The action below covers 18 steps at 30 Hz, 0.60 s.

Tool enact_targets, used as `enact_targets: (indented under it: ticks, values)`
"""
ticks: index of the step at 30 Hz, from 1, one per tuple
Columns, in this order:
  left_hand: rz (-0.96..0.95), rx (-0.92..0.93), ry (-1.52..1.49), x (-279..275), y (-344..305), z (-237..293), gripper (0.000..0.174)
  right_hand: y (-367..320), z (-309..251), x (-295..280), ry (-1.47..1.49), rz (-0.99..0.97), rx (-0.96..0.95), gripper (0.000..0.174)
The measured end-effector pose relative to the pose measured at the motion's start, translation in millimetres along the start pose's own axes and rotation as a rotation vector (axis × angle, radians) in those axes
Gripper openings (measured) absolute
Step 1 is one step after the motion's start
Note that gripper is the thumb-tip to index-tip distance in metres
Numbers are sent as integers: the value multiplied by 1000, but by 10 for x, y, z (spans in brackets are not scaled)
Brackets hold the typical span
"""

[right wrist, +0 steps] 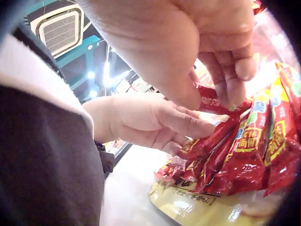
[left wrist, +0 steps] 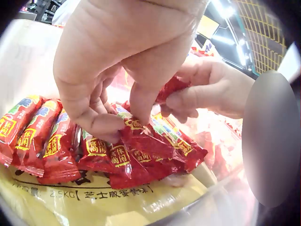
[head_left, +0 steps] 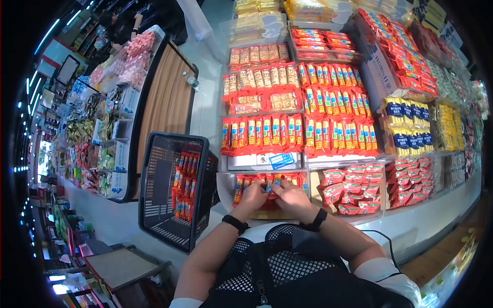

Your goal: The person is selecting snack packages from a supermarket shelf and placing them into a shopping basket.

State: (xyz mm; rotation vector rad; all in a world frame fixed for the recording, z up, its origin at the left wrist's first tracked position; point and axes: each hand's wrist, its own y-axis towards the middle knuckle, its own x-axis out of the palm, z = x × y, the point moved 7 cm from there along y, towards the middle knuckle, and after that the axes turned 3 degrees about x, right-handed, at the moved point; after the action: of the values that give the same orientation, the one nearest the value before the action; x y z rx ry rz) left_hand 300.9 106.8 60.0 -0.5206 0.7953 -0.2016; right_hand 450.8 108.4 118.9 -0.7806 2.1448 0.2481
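The person stood close against the shelf (head_left: 308,115), both forearms stretched out to the lowest bin (head_left: 224,197) at its front edge. The packets (left wrist: 136,155), red and sausage-shaped, lay there in a row on a yellow bag (left wrist: 94,197). They filled the bin's left side, and the bag's near edge showed bare in front of them. The bin's low clear wall ran just beneath the wrists, so the hands came in from above. Rows of like packets hung on the tier just above, and a bin of red bags (head_left: 354,190) sat to the right.

At the person's left, just beside the shelf, stood a black basket (head_left: 146,179) with more red packets stacked along its right side. The rest of its floor was bare. Behind it a pale aisle (head_left: 203,82) ran open between the shelf and a wooden counter (head_left: 164,102).

The left hand (left wrist: 117,70) hung knuckles up, fingers bent down into the heap, thumb and forefinger pinching the top of the packets. The right hand (left wrist: 211,89) came in from the side, almost touching the left. Its fingers curled round one end of a packet, which its thumb nipped. Each wrist wore a black band (head_left: 235,224).
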Motion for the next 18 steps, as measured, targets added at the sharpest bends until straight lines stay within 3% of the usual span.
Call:
enact_targets:
  ticks: [4, 6, 8, 10, 11, 14, 16, 18]
  values:
    - [-10, 13, -37, 53, 9, 23, 39, -67, 6, -338, 155, 100, 53, 35]
    - [-90, -11, -104, 85, -28, 118, 41, -151, 7, -642, 362, 284, 15, 31]
    - [-96, -6, -108, 127, -10, 135, 42, -189, -7, -919, 536, 278, 65, 32]
    - [-99, 88, -113, 278, 98, 65, 37, -264, 127, -973, 815, 151, 304, 32]
    - [-100, 91, -115, 332, 124, 41, 37, -263, 182, -981, 884, 176, 295, 29]
    - [-76, 47, -152, 383, 153, 67, 43, -252, 223, -1069, 946, 230, 234, 25]
    - [12, 148, -166, 332, 130, 155, 24, -270, 232, -1074, 900, 224, 306, 21]
    - [-13, 146, -107, 337, 98, 188, 28, -275, 214, -1033, 811, 254, 292, 18]
